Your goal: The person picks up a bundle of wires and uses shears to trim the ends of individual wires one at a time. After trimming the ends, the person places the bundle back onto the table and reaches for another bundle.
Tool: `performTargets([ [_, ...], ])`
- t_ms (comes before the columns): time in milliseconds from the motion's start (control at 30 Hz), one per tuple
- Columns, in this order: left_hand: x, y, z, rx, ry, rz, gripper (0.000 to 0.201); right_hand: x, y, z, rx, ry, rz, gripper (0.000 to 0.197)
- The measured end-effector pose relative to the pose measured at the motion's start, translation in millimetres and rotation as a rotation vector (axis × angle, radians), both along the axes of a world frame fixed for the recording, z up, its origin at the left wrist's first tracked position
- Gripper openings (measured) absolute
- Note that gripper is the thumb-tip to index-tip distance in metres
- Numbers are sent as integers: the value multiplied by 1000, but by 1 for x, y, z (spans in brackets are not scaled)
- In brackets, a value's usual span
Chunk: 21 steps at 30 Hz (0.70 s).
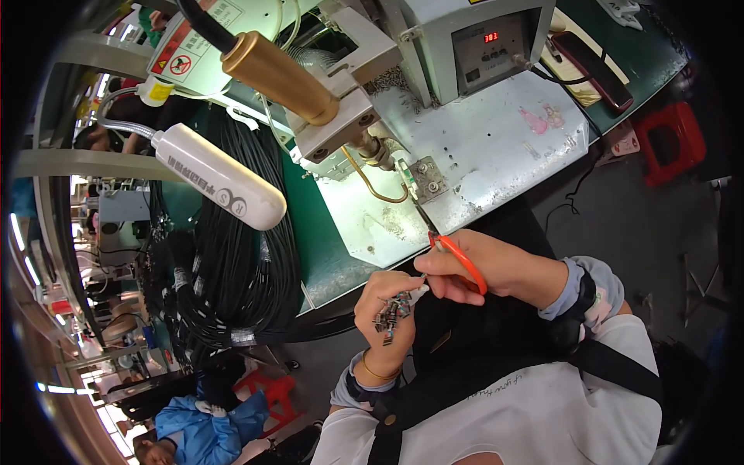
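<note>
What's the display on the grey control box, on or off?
On: red digits glow on the display of the grey control box.

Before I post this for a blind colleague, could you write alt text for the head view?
A person's right hand grips orange-handled pliers pointing toward a bench machine, while the left hand holds a cluster of small parts. Coiled black cables lie to the left; a co-worker in blue is at lower left.
</note>
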State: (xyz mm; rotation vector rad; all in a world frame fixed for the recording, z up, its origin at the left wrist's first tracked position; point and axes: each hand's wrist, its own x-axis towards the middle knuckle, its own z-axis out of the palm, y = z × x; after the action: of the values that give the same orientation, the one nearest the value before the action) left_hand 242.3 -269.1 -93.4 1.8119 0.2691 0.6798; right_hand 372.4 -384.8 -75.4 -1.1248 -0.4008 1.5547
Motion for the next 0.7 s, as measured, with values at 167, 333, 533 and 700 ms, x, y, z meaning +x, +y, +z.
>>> performTargets([
  [167,0,9,10,-851,150,-127,12,-1,2,-19,453,-1220,-251,13],
  [333,-6,14,14,-1011,330,-129,15,10,-2,-9,658,-1897,-291,28],
  [533,-4,13,16,-948,357,-113,13,9,-8,-5,700,-2090,-181,30],
  [700,-3,6,15,-761,380,-51,14,-5,-10,-9,601,-2160,-270,24],
])
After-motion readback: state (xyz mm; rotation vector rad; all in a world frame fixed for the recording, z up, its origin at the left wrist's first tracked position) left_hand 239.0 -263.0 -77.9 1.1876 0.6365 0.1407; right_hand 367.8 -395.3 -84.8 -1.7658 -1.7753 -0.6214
